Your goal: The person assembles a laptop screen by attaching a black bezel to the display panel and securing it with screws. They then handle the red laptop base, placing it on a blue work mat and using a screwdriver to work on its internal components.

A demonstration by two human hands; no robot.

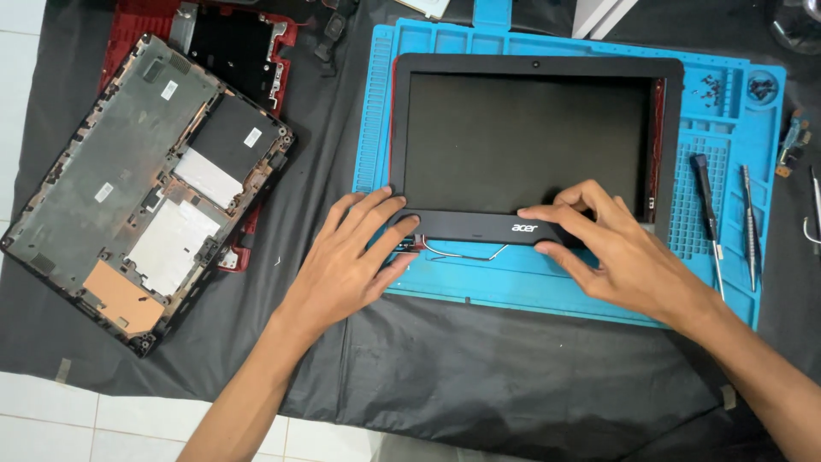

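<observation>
Screen (526, 141) in its black bezel lies face up on a blue mat (547, 282). Left hand (355, 261) presses spread fingers flat on the bezel's lower left corner, gripping nothing. Right hand (611, 248) pinches the bottom strip between thumb and fingers. Thin cable (466, 254) loops just below. Screwdriver (708, 214) and tweezers (749, 227) rest at the mat's right; a laptop base (145, 188) lies well left.

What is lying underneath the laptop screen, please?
A blue work mat lies under the laptop screen, with thin cables at its bottom edge; the mat beneath the panel is hidden.
</observation>
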